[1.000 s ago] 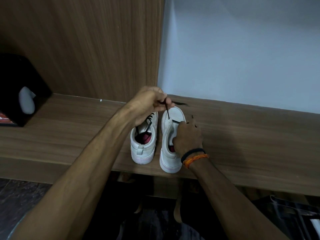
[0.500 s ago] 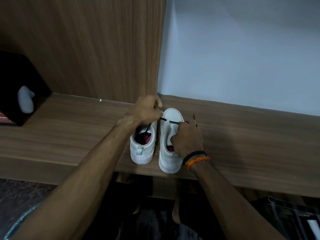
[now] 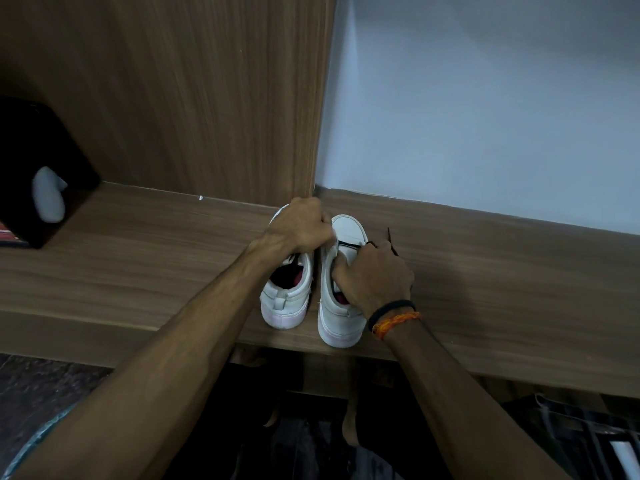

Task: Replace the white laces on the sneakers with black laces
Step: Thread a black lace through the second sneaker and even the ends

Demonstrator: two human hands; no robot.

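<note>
Black lace (image 3: 349, 243), thin, limp, prob slippery, crosses toe of R sneaker (image 3: 341, 282) at shelf (image 3: 138, 271) 6 o'clock edge; both fists curled, L hand (image 3: 299, 228) and R hand (image 3: 375, 275) apparently pinching ends—grip near stiff tips.

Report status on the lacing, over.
Both hands gripping black lace on right sneaker. One lace row across. Left sneaker alongside. Nothing blocking.

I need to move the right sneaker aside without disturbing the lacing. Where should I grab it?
Probably by the heel of the right sneaker, coming from the near edge of the shelf. The heel points toward you, past the right hand, while the black lace crosses near the toe.
</note>
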